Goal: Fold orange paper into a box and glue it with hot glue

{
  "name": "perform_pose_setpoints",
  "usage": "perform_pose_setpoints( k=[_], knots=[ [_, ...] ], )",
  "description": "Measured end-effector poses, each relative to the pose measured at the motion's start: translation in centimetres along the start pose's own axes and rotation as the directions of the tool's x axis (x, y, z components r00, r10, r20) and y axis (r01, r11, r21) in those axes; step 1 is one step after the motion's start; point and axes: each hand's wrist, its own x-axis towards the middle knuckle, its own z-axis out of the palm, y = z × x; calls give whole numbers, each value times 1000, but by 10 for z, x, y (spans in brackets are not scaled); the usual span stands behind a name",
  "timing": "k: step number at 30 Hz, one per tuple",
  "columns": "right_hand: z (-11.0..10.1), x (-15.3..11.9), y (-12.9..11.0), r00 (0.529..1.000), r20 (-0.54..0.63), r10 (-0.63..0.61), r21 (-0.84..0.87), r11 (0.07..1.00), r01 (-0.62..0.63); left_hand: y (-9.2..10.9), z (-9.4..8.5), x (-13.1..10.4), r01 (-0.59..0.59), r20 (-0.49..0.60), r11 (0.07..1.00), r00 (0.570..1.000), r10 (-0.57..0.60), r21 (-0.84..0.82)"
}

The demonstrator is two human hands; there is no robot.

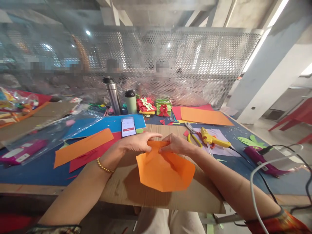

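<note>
Both my hands pinch an orange sheet of paper [165,172] at its far edge, above a brown cardboard sheet [122,191]. My left hand [138,142] grips the left side of that edge, thumb toward me and fingers behind. Close beside it, my right hand [175,144] holds the right side of the same edge. The near part of the paper fans out toward me, bent and creased, with angled corners. Fingertips behind the paper are partly hidden.
To the right lie scissors [193,134] and a yellow glue gun [213,139] with its cord. A phone [128,126], orange strip [83,146] and blue sheet [107,125] are left. Behind stand a steel flask [114,97], green tumbler [131,102] and small red [146,104] and green paper boxes [163,108].
</note>
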Motion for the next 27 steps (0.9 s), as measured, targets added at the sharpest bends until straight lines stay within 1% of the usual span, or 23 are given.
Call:
perform_pose_setpoints(
  k=[2,3,6,8,10,13,14,18,20,22,27],
  knots=[
    [1,0,0,1000,3,-8,-24,1000,8,-1,2,3,63,16,997,998,-63,-52],
    [1,0,0,1000,5,-14,-28,1000,14,-2,3,5,73,18,993,997,-72,-93],
    [2,0,0,999,18,-29,-36,999,30,-1,5,7,52,-10,984,998,-54,-172],
    [2,0,-1,999,22,-39,-41,998,39,1,6,6,71,-7,987,997,-73,-145],
    [2,-1,-2,999,22,-43,-47,998,44,4,8,3,78,14,994,997,-78,-74],
    [1,-2,-4,999,18,-34,-67,997,35,9,10,-3,24,46,1000,999,-24,-6],
    [1,-2,-5,999,15,-31,-75,997,32,10,10,-4,19,57,1000,998,-19,8],
    [1,-3,-6,999,10,-32,-100,995,33,10,5,-7,53,106,996,993,-61,73],
    [1,-3,-6,999,12,-36,-109,993,37,8,3,-6,23,99,995,995,-33,99],
    [2,-2,-6,999,14,-40,-116,992,42,6,1,-4,-3,89,996,996,-5,92],
    [2,-3,-6,999,19,-45,-107,993,47,2,3,1,54,67,998,996,-55,22]
  ],
)
